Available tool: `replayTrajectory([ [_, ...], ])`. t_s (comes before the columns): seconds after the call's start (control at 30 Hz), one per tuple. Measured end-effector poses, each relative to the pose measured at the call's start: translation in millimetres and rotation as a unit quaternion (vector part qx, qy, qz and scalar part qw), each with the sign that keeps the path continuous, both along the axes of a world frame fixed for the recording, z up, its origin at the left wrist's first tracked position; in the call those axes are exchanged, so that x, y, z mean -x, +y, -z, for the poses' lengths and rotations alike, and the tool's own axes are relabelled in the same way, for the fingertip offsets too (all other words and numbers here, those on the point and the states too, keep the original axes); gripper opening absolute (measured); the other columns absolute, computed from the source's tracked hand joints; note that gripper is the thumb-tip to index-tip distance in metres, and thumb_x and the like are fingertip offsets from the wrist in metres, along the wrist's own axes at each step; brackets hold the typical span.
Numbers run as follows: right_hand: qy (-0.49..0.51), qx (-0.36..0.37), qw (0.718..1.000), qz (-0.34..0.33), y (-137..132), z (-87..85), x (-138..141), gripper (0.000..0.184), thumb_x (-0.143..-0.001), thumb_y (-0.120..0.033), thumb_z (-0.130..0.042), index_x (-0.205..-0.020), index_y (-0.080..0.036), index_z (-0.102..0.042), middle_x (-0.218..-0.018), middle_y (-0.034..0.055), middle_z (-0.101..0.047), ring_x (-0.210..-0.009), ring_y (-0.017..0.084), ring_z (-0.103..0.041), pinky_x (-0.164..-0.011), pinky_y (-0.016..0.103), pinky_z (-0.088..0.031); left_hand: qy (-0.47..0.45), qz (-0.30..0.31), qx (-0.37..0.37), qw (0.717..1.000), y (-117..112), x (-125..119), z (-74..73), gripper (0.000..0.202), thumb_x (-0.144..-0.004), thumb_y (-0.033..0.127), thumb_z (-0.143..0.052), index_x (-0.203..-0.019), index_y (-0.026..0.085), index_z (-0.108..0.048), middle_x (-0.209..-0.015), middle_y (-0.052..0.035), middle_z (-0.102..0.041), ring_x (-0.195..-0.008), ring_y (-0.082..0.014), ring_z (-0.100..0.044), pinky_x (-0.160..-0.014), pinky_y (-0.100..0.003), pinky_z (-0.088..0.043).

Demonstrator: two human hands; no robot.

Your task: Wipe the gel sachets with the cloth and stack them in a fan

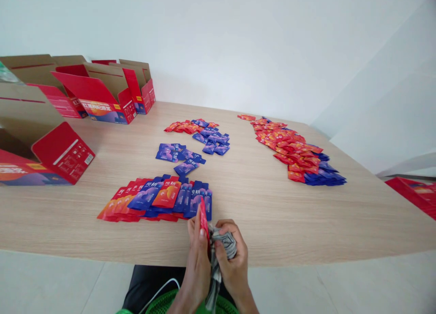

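Near the table's front edge, my left hand [197, 246] is closed on a red pouch [203, 216], held upright and seen nearly edge-on. Beside it my right hand [235, 252] grips a bunched grey patterned cloth [221, 241], its loose end hanging down between my wrists. Cloth and pouch are close together, and I cannot tell how firmly they touch. Just beyond my hands lies an overlapping row of red pouches [117, 205] and blue pouches [146, 195], fanned toward the left. More blue pouches [186, 162] lie loosely behind that row.
Open red cartons [105, 107] stand at the back left, with a nearer open carton [64, 157] at the left edge. A large heap of red and blue pouches [293, 150] covers the right side. A green basket [163, 302] sits below the table edge. Another red box [415, 193] is far right.
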State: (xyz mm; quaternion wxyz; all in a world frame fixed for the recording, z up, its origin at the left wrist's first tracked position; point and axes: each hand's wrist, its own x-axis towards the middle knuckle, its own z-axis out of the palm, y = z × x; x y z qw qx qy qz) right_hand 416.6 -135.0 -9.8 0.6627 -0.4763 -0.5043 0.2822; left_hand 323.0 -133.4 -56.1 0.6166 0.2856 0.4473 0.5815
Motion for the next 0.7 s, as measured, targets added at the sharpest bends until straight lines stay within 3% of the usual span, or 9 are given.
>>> replayTrajectory([
  [0.07, -0.010, 0.005, 1.000, -0.001, -5.2, 1.5, 0.9, 0.006, -0.102, -0.031, -0.067, -0.098, -0.026, -0.066, -0.095, 0.0032, -0.069, -0.084, 0.020, -0.071, -0.073, 0.028, -0.059, 0.054, -0.025, 0.001, 0.998, 3.3, 2.8, -8.6, 0.056, -0.096, 0.057, -0.074, -0.145, 0.031, -0.071, -0.174, -0.0061, -0.048, -0.174, -0.0297, -0.006, -0.139, -0.050, -0.002],
  [0.13, -0.018, 0.003, 1.000, 0.010, -5.8, 3.1, -3.8, 0.007, -0.102, -0.033, -0.067, -0.099, -0.027, -0.066, -0.096, 0.0031, -0.069, -0.082, 0.020, -0.071, -0.072, 0.027, -0.060, 0.092, -0.010, -0.009, 0.996, 6.0, 5.9, -20.5, 0.063, -0.095, 0.060, -0.075, -0.149, 0.029, -0.069, -0.174, -0.0078, -0.049, -0.173, -0.0317, -0.015, -0.139, -0.052, -0.006],
  [0.23, -0.009, 0.006, 0.999, 0.052, -1.4, 5.3, -18.0, 0.009, -0.103, -0.036, -0.068, -0.102, -0.027, -0.065, -0.101, 0.0032, -0.070, -0.082, 0.019, -0.072, -0.071, 0.027, -0.059, 0.061, 0.076, -0.009, 0.995, 10.2, 10.4, -37.2, 0.072, -0.087, 0.061, -0.085, -0.148, 0.027, -0.070, -0.162, -0.0120, -0.063, -0.160, -0.0373, -0.046, -0.133, -0.053, -0.034],
  [0.3, 0.001, 0.007, 0.996, 0.084, 1.9, 4.9, -28.3, 0.011, -0.103, -0.036, -0.070, -0.103, -0.027, -0.064, -0.105, 0.0037, -0.070, -0.086, 0.019, -0.073, -0.074, 0.028, -0.059, 0.010, 0.147, 0.006, 0.989, 11.5, 12.3, -43.6, 0.069, -0.078, 0.055, -0.094, -0.137, 0.023, -0.077, -0.140, -0.0135, -0.078, -0.140, -0.0398, -0.066, -0.118, -0.050, -0.053],
  [0.37, 0.002, 0.001, 0.992, 0.123, 3.4, 1.3, -37.2, 0.013, -0.102, -0.037, -0.072, -0.102, -0.027, -0.064, -0.106, 0.0045, -0.069, -0.089, 0.021, -0.073, -0.077, 0.030, -0.059, -0.040, 0.188, 0.035, 0.981, 10.6, 12.3, -45.5, 0.060, -0.071, 0.047, -0.101, -0.120, 0.018, -0.083, -0.116, -0.0125, -0.086, -0.121, -0.0392, -0.076, -0.106, -0.047, -0.061],
  [0.43, -0.008, -0.015, 0.986, 0.164, 2.3, -5.9, -43.9, 0.013, -0.102, -0.037, -0.072, -0.101, -0.027, -0.064, -0.106, 0.0056, -0.068, -0.092, 0.023, -0.072, -0.077, 0.032, -0.058, -0.092, 0.175, 0.084, 0.977, 8.5, 10.2, -44.4, 0.054, -0.066, 0.046, -0.104, -0.106, 0.017, -0.085, -0.102, -0.0109, -0.087, -0.110, -0.0369, -0.080, -0.101, -0.046, -0.062],
  [0.5, -0.021, -0.039, 0.979, 0.198, -1.8, -15.7, -48.2, 0.011, -0.103, -0.036, -0.070, -0.101, -0.028, -0.063, -0.104, 0.0061, -0.067, -0.092, 0.023, -0.069, -0.076, 0.033, -0.058, -0.149, 0.125, 0.138, 0.971, 7.2, 6.7, -42.8, 0.054, -0.062, 0.052, -0.105, -0.099, 0.018, -0.084, -0.098, -0.0095, -0.087, -0.105, -0.0346, -0.081, -0.102, -0.047, -0.062],
  [0.57, -0.056, -0.066, 0.979, 0.182, -8.0, -25.8, -49.4, 0.006, -0.104, -0.031, -0.067, -0.101, -0.028, -0.063, -0.102, 0.0061, -0.066, -0.090, 0.023, -0.068, -0.075, 0.034, -0.059, -0.191, 0.086, 0.163, 0.964, 7.9, 3.5, -43.1, 0.055, -0.061, 0.056, -0.105, -0.096, 0.019, -0.084, -0.101, -0.0092, -0.087, -0.107, -0.0337, -0.081, -0.107, -0.048, -0.060],
  [0.7, -0.223, -0.108, 0.969, 0.024, -17.4, -36.0, -40.5, 0.017, -0.098, -0.014, -0.064, -0.104, -0.029, -0.067, -0.102, 0.0064, -0.069, -0.088, 0.023, -0.071, -0.073, 0.034, -0.062, -0.226, 0.101, 0.119, 0.961, 11.4, 2.6, -47.6, 0.055, -0.071, 0.062, -0.098, -0.102, 0.018, -0.086, -0.107, -0.0120, -0.088, -0.117, -0.0359, -0.079, -0.116, -0.052, -0.054],
])
